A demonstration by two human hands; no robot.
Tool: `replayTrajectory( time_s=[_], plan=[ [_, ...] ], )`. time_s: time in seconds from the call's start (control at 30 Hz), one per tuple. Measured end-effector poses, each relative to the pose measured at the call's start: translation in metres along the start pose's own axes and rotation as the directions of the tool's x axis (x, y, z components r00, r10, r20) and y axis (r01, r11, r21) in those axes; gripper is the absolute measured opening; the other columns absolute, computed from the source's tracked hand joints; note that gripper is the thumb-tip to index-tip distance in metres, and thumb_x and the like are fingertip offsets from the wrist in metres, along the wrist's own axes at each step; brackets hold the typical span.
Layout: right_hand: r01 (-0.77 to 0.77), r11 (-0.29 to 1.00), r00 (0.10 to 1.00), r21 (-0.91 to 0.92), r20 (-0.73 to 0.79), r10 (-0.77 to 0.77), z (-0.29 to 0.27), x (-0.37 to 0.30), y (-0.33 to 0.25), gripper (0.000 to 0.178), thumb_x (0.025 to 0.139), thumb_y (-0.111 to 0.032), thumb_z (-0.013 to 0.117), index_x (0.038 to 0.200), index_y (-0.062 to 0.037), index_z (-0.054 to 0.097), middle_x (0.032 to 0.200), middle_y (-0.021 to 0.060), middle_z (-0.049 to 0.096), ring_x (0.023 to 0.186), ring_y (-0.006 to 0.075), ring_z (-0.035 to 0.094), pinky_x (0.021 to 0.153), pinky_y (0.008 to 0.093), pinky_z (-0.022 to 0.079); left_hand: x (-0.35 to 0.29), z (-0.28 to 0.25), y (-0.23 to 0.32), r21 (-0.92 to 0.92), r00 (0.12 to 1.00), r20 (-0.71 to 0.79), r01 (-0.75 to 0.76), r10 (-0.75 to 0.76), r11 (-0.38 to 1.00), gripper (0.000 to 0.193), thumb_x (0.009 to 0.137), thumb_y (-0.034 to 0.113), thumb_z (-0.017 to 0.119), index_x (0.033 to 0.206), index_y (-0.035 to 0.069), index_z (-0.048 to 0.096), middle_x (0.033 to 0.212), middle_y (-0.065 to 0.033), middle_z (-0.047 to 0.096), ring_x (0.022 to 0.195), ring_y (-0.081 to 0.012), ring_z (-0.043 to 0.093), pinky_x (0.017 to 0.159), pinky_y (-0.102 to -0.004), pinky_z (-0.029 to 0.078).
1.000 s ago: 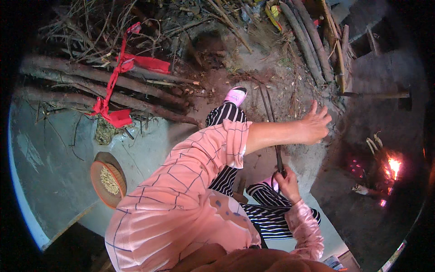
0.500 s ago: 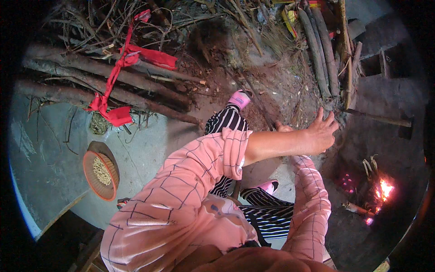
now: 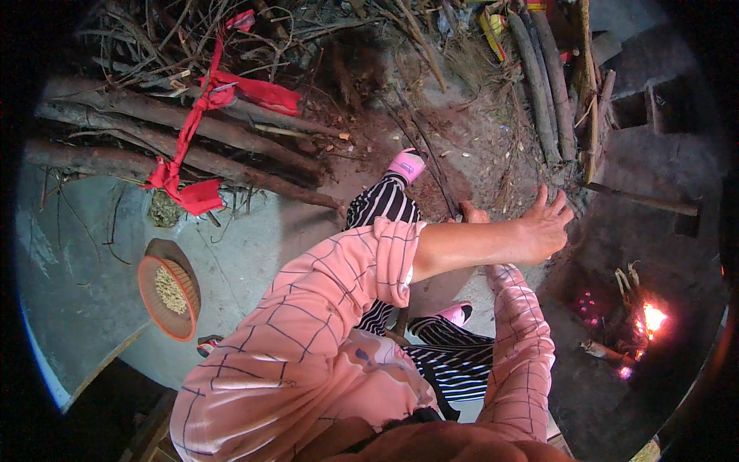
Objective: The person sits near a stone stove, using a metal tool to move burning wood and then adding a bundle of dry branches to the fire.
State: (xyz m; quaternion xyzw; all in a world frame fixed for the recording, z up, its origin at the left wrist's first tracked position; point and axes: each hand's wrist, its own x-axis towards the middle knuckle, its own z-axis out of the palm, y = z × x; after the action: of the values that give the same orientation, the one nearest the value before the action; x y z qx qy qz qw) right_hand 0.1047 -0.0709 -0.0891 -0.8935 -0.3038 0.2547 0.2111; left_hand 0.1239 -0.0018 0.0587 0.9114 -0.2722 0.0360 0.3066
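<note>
My left arm crosses in front of me to the right, and my left hand (image 3: 545, 228) is open in the air, fingers spread, near the dark stove. Partly hidden behind the left forearm, my right hand (image 3: 474, 215) is closed round the near end of long, thin, dark fire tongs (image 3: 443, 182). Two slim bars of the tongs stretch away over the dirt-strewn floor, beside my pink shoe (image 3: 406, 165). On the right, a fire (image 3: 653, 319) burns at the stove, with sticks (image 3: 606, 353) jutting from it.
Thick logs (image 3: 192, 127) tied with red cloth (image 3: 188, 142) lie at the far left, below a heap of twigs (image 3: 146, 35). An orange basket (image 3: 144, 296) of pale kernels stands left. Upright poles (image 3: 550, 85) lean at the far right, and a flat bar (image 3: 647, 200) lies on the stove.
My right hand has shifted slightly left, and the tongs' far ends have swung farther away from me. My left hand stays nearly in place, fingers still spread.
</note>
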Motion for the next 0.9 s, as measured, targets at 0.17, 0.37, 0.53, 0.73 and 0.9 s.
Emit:
replayTrajectory(
  time_s=[0.17, 0.37, 0.53, 0.73, 0.9],
  plan=[
    [0.006, 0.985, 0.995, -0.173, 0.101, 0.012, -0.016, 0.02, -0.005, 0.05, 0.072, -0.037, 0.072, 0.099, 0.0021, 0.058, 0.08, 0.0251, 0.065, 0.077, 0.0431, 0.064, 0.069, 0.0494, 0.05, 0.002, 0.002, -0.001, 0.039, 1.0, 0.015, -0.008, 0.008, 0.999, 0.031, 0.075, 0.029, 0.067, 0.099, 0.009, 0.073, 0.132, -0.023, 0.047, 0.131, -0.0477, 0.031, 0.095, -0.0742, 0.025],
    [0.036, 0.991, 0.998, -0.127, 0.061, -0.029, 0.003, 0.062, -0.006, 0.045, 0.074, -0.034, 0.072, 0.097, 0.002, 0.057, 0.079, 0.0255, 0.065, 0.079, 0.0441, 0.063, 0.072, 0.0499, 0.049, 0.004, 0.0, -0.002, -0.032, 1.0, 0.0, 0.01, -0.01, 0.999, 0.032, 0.073, 0.026, 0.072, 0.095, 0.004, 0.071, 0.125, -0.0211, 0.048, 0.131, -0.0458, 0.033, 0.1, -0.0691, 0.029],
    [0.083, 0.987, 0.991, -0.137, 0.12, -0.067, 0.02, 0.071, 0.004, 0.04, 0.081, -0.03, 0.068, 0.097, 0.0039, 0.053, 0.082, 0.0277, 0.065, 0.083, 0.0448, 0.063, 0.072, 0.0527, 0.05, 0.003, -0.003, -0.006, -0.015, 0.999, -0.001, 0.034, -0.034, 0.999, 0.032, 0.072, 0.026, 0.073, 0.095, 0.005, 0.071, 0.125, -0.0213, 0.048, 0.131, -0.0455, 0.033, 0.098, -0.0681, 0.031],
    [0.049, 0.999, 0.995, -0.005, 0.089, -0.049, 0.033, 0.044, 0.001, 0.03, 0.08, -0.017, 0.068, 0.093, 0.0035, 0.05, 0.072, 0.0242, 0.063, 0.071, 0.046, 0.061, 0.064, 0.0527, 0.047, 0.004, -0.003, -0.008, 0.004, 0.999, 0.032, 0.016, -0.016, 1.0, 0.033, 0.076, 0.029, 0.073, 0.098, 0.005, 0.071, 0.126, -0.0214, 0.047, 0.131, -0.0457, 0.033, 0.098, -0.0681, 0.032],
    [-0.398, 0.828, 0.907, 0.395, 0.305, 0.29, 0.033, -0.008, 0.011, 0.036, 0.09, -0.02, 0.061, 0.119, -0.0023, 0.05, 0.105, 0.0201, 0.063, 0.096, 0.0314, 0.061, 0.083, 0.0431, 0.047, 0.004, -0.003, -0.004, -0.003, 0.998, 0.064, 0.006, -0.005, 1.0, 0.035, 0.076, 0.03, 0.074, 0.099, 0.005, 0.07, 0.126, -0.0205, 0.047, 0.131, -0.0447, 0.033, 0.097, -0.0675, 0.031]
  ],
)
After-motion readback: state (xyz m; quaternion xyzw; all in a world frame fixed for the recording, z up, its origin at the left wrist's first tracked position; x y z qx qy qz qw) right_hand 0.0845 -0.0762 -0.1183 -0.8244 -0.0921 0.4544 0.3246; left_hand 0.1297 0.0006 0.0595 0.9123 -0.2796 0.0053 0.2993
